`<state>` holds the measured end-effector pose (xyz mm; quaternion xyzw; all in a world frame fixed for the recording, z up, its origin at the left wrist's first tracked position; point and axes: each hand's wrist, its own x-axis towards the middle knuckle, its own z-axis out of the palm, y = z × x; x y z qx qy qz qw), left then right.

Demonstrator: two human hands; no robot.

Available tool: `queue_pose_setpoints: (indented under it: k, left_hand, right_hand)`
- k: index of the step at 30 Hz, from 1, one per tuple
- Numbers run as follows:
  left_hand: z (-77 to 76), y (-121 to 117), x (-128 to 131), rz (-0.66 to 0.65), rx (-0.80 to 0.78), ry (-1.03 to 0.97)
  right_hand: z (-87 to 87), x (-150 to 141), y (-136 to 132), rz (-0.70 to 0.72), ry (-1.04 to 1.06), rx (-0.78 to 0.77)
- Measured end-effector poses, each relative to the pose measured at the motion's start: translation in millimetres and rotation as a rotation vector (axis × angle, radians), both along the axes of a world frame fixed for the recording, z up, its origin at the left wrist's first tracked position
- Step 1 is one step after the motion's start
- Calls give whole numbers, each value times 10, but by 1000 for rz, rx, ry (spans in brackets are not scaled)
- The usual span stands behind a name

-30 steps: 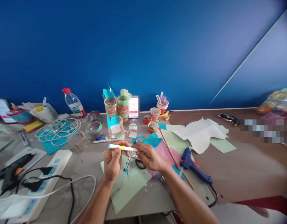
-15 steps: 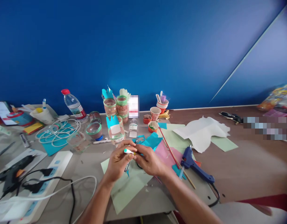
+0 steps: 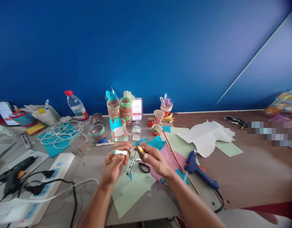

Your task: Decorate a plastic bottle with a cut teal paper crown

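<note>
My left hand [image 3: 114, 163] is closed on a short white pen piece with a green end [image 3: 120, 152]. Just to its right, my right hand [image 3: 153, 159] pinches the other pen part, which shows a yellow band [image 3: 141, 149]. The two parts are a small gap apart. Both hands hover over a pale green paper sheet [image 3: 128, 190] on which scissors [image 3: 136, 161] lie. A clear jar with a teal paper crown [image 3: 117, 130] stands just beyond my hands.
A blue glue gun [image 3: 200, 172] and thin sticks [image 3: 174, 155] lie right of my hands. A power strip [image 3: 41, 180] with cables and a black glue gun [image 3: 11, 174] sit at the left. Jars, paper cups [image 3: 158, 115], a water bottle [image 3: 76, 107] and white paper [image 3: 205, 134] lie farther back.
The pen was whole and held by both hands; it has since been pulled apart, the left hand keeping the white green-ended piece, the right the yellow-banded part.
</note>
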<state>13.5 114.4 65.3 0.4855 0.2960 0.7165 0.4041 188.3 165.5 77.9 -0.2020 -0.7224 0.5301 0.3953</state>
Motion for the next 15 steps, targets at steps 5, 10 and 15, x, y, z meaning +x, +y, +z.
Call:
queue_pose_setpoints:
  k: [5,10,15]
  left_hand:
    - [138,-2,-94,82,12,-136]
    - [194,57,-279,423,-42,-300]
    - [-9,229,-539,861,-70,-320]
  right_hand:
    - [-39,29,60,36,129,-179]
    - [-126,16,60,-20,282,-294]
    - [-78,65,73,-59,459,-435]
